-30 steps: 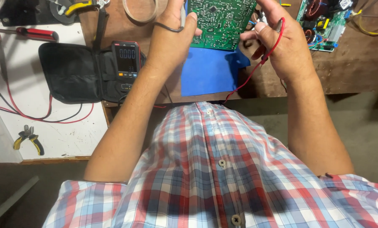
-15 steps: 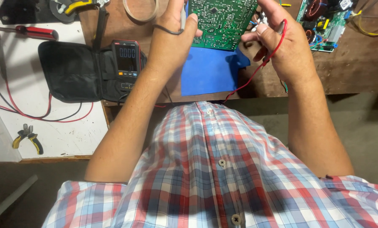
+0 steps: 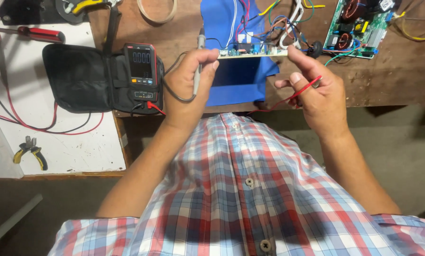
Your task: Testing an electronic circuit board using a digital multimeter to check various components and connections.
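in open black case (image 3: 79,78), multimeter (image 3: 141,71)

Multimeter (image 3: 142,76) (in its case (image 3: 79,78)) left of board (image 3: 252,53).

Person wears a short-sleeved button-front shirt (image 3: 250,199) in red, white and blue-grey plaid, small dark round buttons running down the placket, sleeve hems ending well up the arm from each hand, forearms bare, left hand (image 3: 191,83) and right hand (image 3: 317,92) without gloves.
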